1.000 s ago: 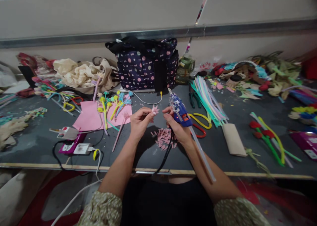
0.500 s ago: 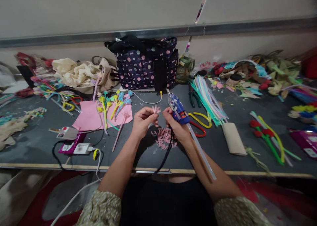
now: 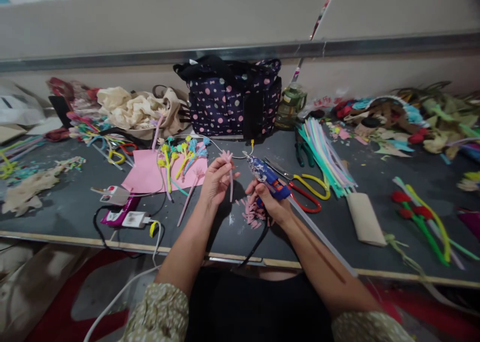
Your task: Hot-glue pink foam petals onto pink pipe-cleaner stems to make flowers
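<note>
Between the closed fingers of my left hand (image 3: 216, 183) is a pink pipe-cleaner flower (image 3: 226, 156), its petals on top and its thin stem hanging down. My right hand (image 3: 270, 200) is wrapped round a blue glue gun (image 3: 265, 174), whose nozzle points up and left toward the flower without touching it. A long clear glue stick (image 3: 322, 236) sticks out of the gun's back end. Below and between my hands lies a heap of short pink pieces (image 3: 252, 215). Red-and-yellow handled scissors (image 3: 308, 186) lie just right of the gun.
A pink sheet (image 3: 140, 174) bears yellow and blue pipe-cleaner flowers; another pink flower stem (image 3: 189, 198) lies beside it. Pastel pipe cleaners (image 3: 325, 154) lie right. A dotted bag (image 3: 225, 104) and a green bottle (image 3: 290, 104) stand behind. Left are plugs on a purple power strip (image 3: 119, 214).
My left hand has turned the flower, so its stem now shows hanging down. The glue gun has tilted further left, and my hands are slightly farther apart. The view has shifted left.
</note>
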Available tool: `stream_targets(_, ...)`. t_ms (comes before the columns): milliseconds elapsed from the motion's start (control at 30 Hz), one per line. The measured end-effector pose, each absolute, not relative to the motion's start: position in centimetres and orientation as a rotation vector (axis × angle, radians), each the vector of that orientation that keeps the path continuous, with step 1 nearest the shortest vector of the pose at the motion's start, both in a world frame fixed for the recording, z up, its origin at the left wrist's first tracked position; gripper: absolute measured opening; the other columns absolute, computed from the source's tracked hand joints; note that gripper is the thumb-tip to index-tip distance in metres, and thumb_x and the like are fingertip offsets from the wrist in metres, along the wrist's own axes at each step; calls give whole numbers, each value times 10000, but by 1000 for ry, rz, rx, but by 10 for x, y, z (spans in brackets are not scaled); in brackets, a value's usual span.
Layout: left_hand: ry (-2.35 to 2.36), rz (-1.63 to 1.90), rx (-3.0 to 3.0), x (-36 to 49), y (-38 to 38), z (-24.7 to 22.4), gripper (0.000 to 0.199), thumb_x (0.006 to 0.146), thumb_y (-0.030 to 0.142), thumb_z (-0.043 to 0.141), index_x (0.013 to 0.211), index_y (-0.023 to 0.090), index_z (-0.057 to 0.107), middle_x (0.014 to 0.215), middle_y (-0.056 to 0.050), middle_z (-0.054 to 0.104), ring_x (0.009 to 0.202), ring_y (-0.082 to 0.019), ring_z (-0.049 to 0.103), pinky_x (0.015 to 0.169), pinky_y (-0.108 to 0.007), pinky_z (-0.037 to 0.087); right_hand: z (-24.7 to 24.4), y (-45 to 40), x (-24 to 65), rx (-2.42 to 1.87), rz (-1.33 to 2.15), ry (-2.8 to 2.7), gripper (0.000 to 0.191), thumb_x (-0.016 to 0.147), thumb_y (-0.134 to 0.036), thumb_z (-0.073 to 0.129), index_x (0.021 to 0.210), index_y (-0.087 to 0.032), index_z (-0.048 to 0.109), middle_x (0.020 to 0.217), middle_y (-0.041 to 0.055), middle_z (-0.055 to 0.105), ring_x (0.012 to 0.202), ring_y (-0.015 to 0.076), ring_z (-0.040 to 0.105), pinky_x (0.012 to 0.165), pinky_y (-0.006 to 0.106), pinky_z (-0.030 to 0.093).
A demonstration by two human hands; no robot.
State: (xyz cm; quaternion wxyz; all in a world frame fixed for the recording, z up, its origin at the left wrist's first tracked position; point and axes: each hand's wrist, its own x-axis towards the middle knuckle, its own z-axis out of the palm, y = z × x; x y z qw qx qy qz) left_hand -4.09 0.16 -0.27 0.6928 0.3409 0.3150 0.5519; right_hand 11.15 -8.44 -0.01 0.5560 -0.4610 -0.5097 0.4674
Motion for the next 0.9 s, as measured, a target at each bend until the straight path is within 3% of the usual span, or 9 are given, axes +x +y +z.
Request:
stream_targets(167,686,1241,717,-42,3,-5,366,535,245,860,780,154,602,668,39,595,589,-68,580,669,-237,558,1,-87,109,-1113,1137,-1204,422,755,-597,655,743,-177,611,629,11,641,425,108,558,431,233,455)
stream_targets(367,675,1193,701,-40,0,-3,368,505,225,880,761,133,632,636,34,597,521,-52,549,510,-165,471,5,-87,108,-1181,1173,-1212,441,726,-621,663,695,-184,615,546,1,620,408,114,558,412,225,439)
stream_targets(900,638,1184,755,-39,0,-4,338,529,238,875,743,132,636,624,31,598,501,-56,546,514,-172,470,5,-84,105,-1260,1178,-1130,465,627,-637,727,621,-201,565,452,-13,560,370,127,529,376,243,444)
